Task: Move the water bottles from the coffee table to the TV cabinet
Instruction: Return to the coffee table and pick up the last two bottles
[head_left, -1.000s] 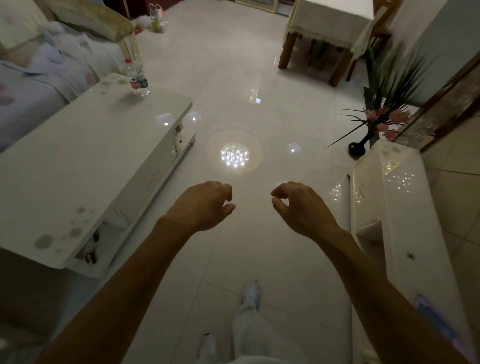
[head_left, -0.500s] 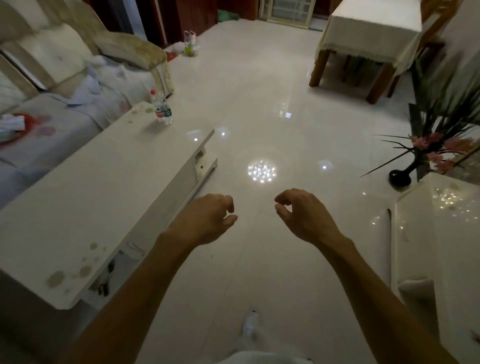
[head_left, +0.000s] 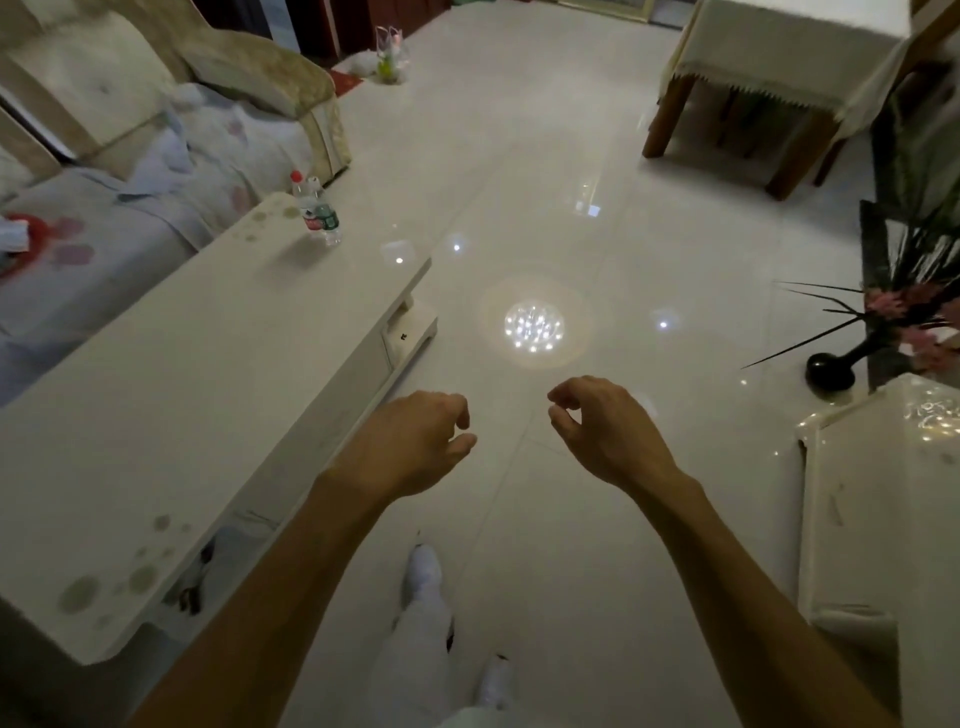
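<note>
**Water bottles (head_left: 317, 213) stand at the far end of the coffee table (head_left: 182, 389)**

Seemingly two, though dim light blurs them, they stand upright side by side. The step in hand looks like the approach: walk along the table's length, then grip each bottle round its middle and keep it upright. Both hands hang over the floor (head_left: 519, 156) beside the table's near half, well apart from the bottles. The left hand (head_left: 410, 447) and right hand (head_left: 602, 431) are loosely curled, holding and touching nothing.
</note>
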